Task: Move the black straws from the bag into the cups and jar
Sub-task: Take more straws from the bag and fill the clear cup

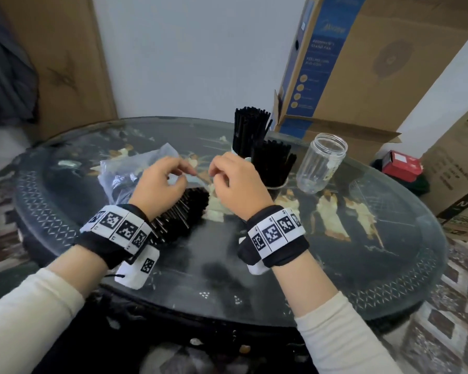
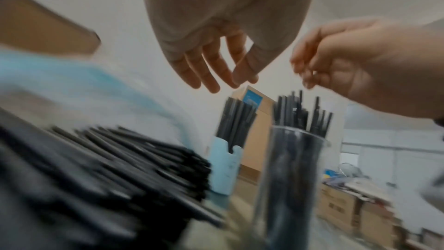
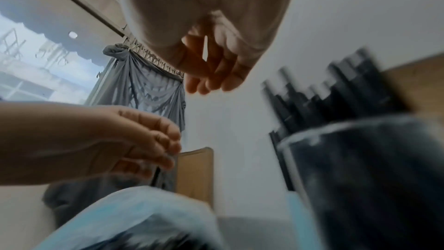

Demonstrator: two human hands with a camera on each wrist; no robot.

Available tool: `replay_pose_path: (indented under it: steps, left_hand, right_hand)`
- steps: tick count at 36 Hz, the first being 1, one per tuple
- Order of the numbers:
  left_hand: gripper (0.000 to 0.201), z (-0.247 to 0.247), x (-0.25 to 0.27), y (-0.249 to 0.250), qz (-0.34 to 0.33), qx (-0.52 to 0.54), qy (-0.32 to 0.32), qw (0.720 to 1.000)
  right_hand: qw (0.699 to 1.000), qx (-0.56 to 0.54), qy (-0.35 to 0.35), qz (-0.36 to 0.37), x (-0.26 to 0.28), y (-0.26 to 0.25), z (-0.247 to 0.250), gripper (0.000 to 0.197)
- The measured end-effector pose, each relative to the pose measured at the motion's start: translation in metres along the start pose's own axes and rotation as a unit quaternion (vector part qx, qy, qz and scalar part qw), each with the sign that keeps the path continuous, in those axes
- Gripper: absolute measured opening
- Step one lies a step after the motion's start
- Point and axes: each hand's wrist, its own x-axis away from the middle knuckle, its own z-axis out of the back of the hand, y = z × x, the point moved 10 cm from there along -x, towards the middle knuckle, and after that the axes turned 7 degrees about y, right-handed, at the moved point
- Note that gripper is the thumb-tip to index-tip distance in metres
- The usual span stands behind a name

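Hands over round dark glass-topped table (image 1: 335, 265), both wearing black wristbands with white marker tags. Left hand (image 1: 160, 184) hovers above the bundle of loose black plastic straws (image 1: 184, 214), which lies on the table with its far end just out of the crumpled clear plastic bag (image 1: 135, 168). Left fingers (image 2: 211, 67) hang loosely, slightly curled; thumb and fingertip look close together, maybe pinching something thin, but I can't tell what, if anything. Right hand (image 1: 235, 182) is level with it, near but apart, fingers curled in toward the thumb; whether it pinches anything is not clear either, wrist views are blurred.

Behind the right hand: clear glass cup (image 1: 276, 179) packed with upright black straws. Behind that, a pale blue cup (image 2: 223, 168) also full of upright straws, its top bundle visible at (image 1: 250, 130) in the head view. Clear plastic jar (image 1: 322, 163) stands to the right of the cups, no straws in it, no lid on.

Off the table on the right: tall cardboard box with blue printed panel (image 1: 362, 63), leaning, plus a small red box (image 1: 403, 164) lower down. Grey curtain (image 3: 144, 86) by a window in the right wrist view.
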Motion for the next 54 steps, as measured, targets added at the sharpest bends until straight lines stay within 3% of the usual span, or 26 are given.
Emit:
replay_pose_path:
  steps: [3, 8, 10, 13, 19, 28, 36, 43, 48, 54]
  left_hand:
    - [0.016, 0.021, 0.0, -0.017, 0.006, -0.045, -0.018, 0.999]
    - [0.029, 0.016, 0.015, -0.062, 0.093, -0.126, -0.167, 0.973]
    - [0.028, 0.014, 0.019, -0.064, 0.101, -0.116, -0.186, 0.97]
    - [0.029, 0.017, 0.017, -0.063, 0.108, -0.121, -0.17, 0.972]
    - [0.035, 0.029, 0.01, -0.063, 0.147, -0.107, -0.124, 0.976]
    - [0.028, 0.037, -0.001, -0.066, 0.149, -0.1, -0.102, 0.978]
    - [0.033, 0.043, -0.005, -0.065, 0.151, -0.085, -0.09, 0.981]
    - [0.033, 0.044, -0.008, -0.06, 0.14, -0.072, -0.08, 0.984]
    - [0.034, 0.045, -0.007, -0.056, 0.131, -0.081, -0.082, 0.985]
    - [0.03, 0.047, -0.005, -0.054, 0.129, -0.068, -0.088, 0.985]
  right_hand:
    - [0.993, -0.019, -0.096, -0.061, 0.009, 0.007, -0.049, 0.021]
    - [0.962, 0.023, -0.247, -0.115, 0.028, 0.015, -0.118, 0.035]
    - [0.955, 0.015, -0.275, -0.112, 0.033, 0.01, -0.137, 0.035]
    - [0.953, 0.029, -0.288, -0.093, 0.035, 0.004, -0.157, 0.032]
    - [0.935, 0.111, -0.306, -0.143, 0.029, 0.021, -0.183, 0.054]
    - [0.938, 0.109, -0.302, -0.127, 0.013, 0.017, -0.187, 0.052]
    - [0.944, 0.08, -0.308, -0.091, 0.01, 0.011, -0.182, 0.048]
    - [0.938, 0.061, -0.326, -0.098, 0.011, 0.01, -0.173, 0.057]
    - [0.931, 0.059, -0.356, -0.059, 0.016, 0.005, -0.174, 0.062]
    - [0.937, 0.013, -0.339, -0.089, 0.017, 0.009, -0.159, 0.058]
